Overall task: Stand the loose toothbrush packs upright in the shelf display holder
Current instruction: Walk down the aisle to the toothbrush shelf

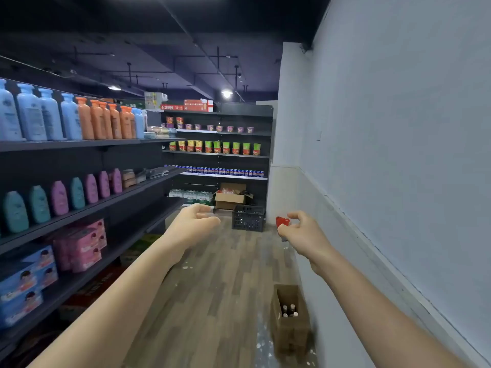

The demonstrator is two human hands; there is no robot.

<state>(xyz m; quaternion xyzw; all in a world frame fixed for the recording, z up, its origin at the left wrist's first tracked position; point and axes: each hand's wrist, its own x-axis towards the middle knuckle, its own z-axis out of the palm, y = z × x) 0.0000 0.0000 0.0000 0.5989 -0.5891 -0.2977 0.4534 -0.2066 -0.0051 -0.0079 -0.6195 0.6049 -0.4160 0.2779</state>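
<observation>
Shop aisle, left hand (195, 221) loosely spread, holding nothing, right hand (301, 231) pinching a small red thing (282, 221), shelves (79, 143) at left.

Left shelving (87, 142), dark metal: top tier, blue bottles (32, 115) then orange bottles (106, 120); middle tier, teal and pink bottles (59, 197); lower tier, pink boxes (85, 248) and blue boxes (26, 288).
Wood-plank floor (212, 288): black crate (248, 217), open cardboard box (231, 199), carton of bottles (289, 317) by the wall.
</observation>
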